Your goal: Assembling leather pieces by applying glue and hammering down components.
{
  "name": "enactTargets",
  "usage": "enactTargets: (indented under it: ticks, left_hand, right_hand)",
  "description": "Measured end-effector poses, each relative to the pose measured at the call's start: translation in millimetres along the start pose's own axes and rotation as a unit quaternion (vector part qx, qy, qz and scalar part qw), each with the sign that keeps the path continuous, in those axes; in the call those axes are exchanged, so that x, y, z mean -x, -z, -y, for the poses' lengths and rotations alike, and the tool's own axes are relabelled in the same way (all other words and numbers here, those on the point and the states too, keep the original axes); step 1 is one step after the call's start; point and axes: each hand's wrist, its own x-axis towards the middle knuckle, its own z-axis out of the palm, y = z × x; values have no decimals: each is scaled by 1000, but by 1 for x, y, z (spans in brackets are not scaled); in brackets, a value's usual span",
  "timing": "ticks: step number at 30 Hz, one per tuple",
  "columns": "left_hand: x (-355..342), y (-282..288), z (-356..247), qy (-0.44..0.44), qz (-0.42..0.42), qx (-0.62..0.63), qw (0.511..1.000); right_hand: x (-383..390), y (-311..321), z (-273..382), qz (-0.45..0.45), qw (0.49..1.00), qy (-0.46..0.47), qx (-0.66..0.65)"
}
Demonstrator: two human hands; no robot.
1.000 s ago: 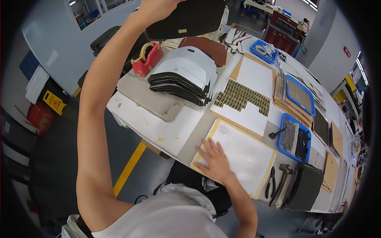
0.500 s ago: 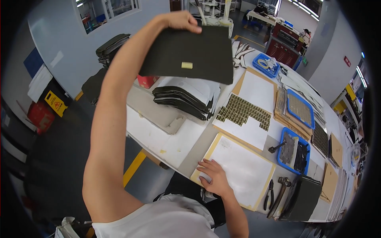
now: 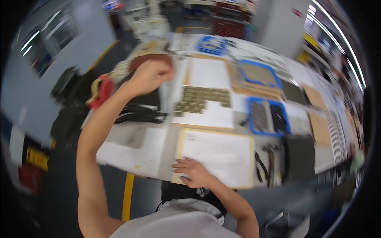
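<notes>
My left hand (image 3: 152, 77) is raised over the stack at the left of the table. Its fingers look curled but are smeared by motion, so a grip cannot be made out. Beneath it lies a dark sheet (image 3: 149, 97) on top of dark, layered pieces (image 3: 141, 114). A reddish-brown flat piece (image 3: 149, 59) shows just behind the hand. My right hand (image 3: 193, 171) rests open, fingers spread, on the left front part of a white board (image 3: 222, 152) edged with yellow tape. Beyond that board, rows of small olive-gold pieces (image 3: 202, 97) sit on white paper.
Pliers (image 3: 260, 166), a hammer (image 3: 272, 162) and a dark stack (image 3: 299, 156) lie right of the board. A blue tray (image 3: 253, 127) of dark parts and another blue tray (image 3: 258, 63) stand farther back. A red tape dispenser (image 3: 105, 93) is at the left.
My left hand has come down with the dark sheet, which now appears on the stack. My view has turned, shifting the table leftward. My right hand stays on the white board.
</notes>
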Motion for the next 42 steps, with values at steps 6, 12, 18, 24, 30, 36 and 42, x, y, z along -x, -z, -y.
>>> enactTargets:
  ticks: [6, 12, 18, 24, 30, 36, 42]
  left_hand:
    - [77, -158, -109, -26, 119, 173, 977]
    - [95, -237, -148, -102, 171, 84, 976]
    - [97, -254, -147, -80, 183, 44, 979]
    - [107, -256, -128, -68, 196, 66, 976]
    - [103, -254, -126, -100, 185, 27, 977]
    - [94, -252, -134, -108, 178, 39, 977]
    - [101, -254, -127, -117, 147, 54, 981]
  right_hand:
    - [15, 9, 16, -116, 991, -12, -65]
    - [160, 140, 43, -343, 891, -208, 211]
    - [303, 223, 77, -336, 756, -439, 351]
    - [305, 222, 54, -291, 734, -486, 375]
    - [294, 226, 53, -300, 722, -525, 336]
    - [296, 223, 51, -206, 706, -544, 403]
    - [292, 219, 37, -295, 627, -468, 549]
